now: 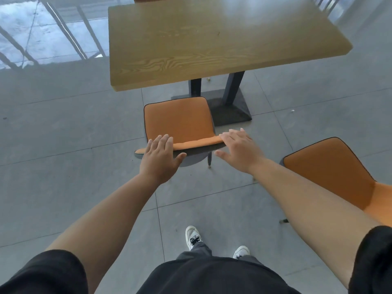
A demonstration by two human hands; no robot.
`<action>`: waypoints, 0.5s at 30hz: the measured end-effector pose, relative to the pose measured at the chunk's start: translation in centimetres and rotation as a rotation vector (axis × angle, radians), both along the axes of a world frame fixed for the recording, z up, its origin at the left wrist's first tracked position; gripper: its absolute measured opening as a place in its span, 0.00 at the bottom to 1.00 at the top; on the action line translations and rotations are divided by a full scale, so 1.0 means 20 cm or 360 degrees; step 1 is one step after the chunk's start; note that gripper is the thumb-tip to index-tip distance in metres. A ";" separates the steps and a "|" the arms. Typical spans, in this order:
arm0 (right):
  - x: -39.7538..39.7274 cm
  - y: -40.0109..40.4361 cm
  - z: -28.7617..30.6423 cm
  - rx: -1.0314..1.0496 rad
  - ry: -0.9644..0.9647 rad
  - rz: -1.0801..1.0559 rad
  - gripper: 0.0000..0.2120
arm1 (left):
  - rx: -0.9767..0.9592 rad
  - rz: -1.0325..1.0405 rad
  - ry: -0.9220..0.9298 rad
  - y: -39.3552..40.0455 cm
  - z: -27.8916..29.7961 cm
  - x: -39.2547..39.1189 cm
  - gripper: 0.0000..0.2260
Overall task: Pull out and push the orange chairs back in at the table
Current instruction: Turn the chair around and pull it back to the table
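Your left hand point(160, 159) and right hand point(238, 150) rest spread, fingers ungripped, on the orange chair point(180, 124) backrest, just before the table point(212, 43); it looks rigid and light; grip that top edge.

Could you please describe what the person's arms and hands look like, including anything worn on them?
Both forearms are bare. Short black sleeves cover the upper arms. The left hand and right hand wear no gloves; no rings, watch or bracelets show.

Cafeteria-like space — wood table point(212, 39), orange chairs point(180, 119), tiled floor point(63, 124).
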State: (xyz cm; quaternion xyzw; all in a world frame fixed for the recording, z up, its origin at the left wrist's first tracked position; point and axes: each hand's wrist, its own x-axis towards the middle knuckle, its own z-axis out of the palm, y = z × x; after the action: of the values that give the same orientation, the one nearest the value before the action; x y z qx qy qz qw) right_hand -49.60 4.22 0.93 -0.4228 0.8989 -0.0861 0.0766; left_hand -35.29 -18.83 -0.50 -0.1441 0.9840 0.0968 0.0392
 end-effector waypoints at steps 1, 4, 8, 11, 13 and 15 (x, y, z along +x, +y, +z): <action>0.00 0.07 0.03 -0.0015 0.0023 -0.0043 0.30 | -0.0009 -0.0056 0.0021 0.05 0.03 -0.03 0.33; 0.03 0.33 0.12 -0.0070 0.0080 -0.0169 0.30 | -0.0015 -0.0252 0.0093 0.24 0.10 -0.14 0.32; 0.10 0.75 0.21 -0.0108 0.0142 -0.0396 0.30 | -0.0024 -0.0547 0.0153 0.56 0.17 -0.26 0.30; 0.18 1.11 0.24 -0.0135 0.0156 -0.0621 0.29 | -0.0052 -0.0735 0.0154 0.88 0.21 -0.35 0.31; 0.27 1.37 0.25 -0.0142 0.0180 -0.0744 0.28 | -0.0048 -0.0832 0.0169 1.14 0.23 -0.38 0.31; 0.36 1.62 0.26 -0.0153 0.0215 -0.0862 0.28 | -0.0050 -0.0918 0.0191 1.41 0.24 -0.39 0.31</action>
State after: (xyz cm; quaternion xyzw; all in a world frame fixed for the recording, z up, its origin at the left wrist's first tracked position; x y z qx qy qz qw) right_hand -42.41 36.70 6.05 -0.1750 0.9771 -0.1178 -0.0294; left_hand -43.01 9.29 4.34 0.1469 0.9863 0.0748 0.0048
